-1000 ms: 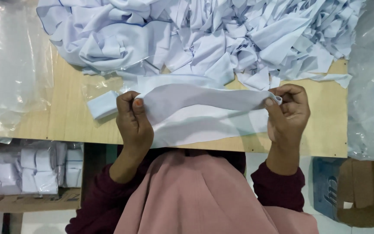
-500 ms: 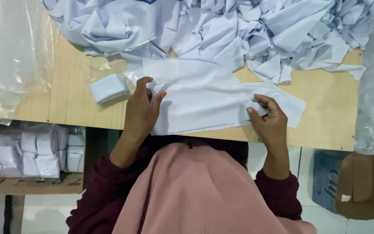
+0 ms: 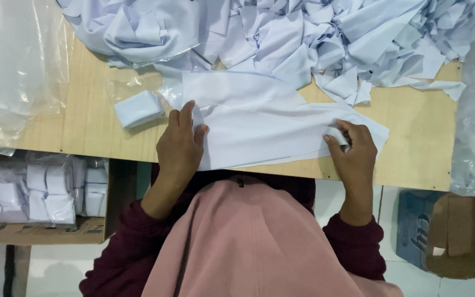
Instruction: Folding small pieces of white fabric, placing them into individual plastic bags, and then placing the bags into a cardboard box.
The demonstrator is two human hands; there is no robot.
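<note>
Wooden tabletop (image 3: 72, 132) is carrying a flat white cloth piece (image 3: 259, 129); left hand (image 3: 180, 146) is pressing it open-palmed, right hand (image 3: 353, 151) is pinching its edge.

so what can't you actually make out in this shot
Head view:
- Underside of the white cloth: hidden by its own folds and the left hand.
- Right hand fingertips: curled into the cloth.
- Fabric pile: cut off by the top edge.
- Cardboard box: cut off right.

Pale blue cloth (image 3: 265, 126) (flat, creased) along table edge
</note>
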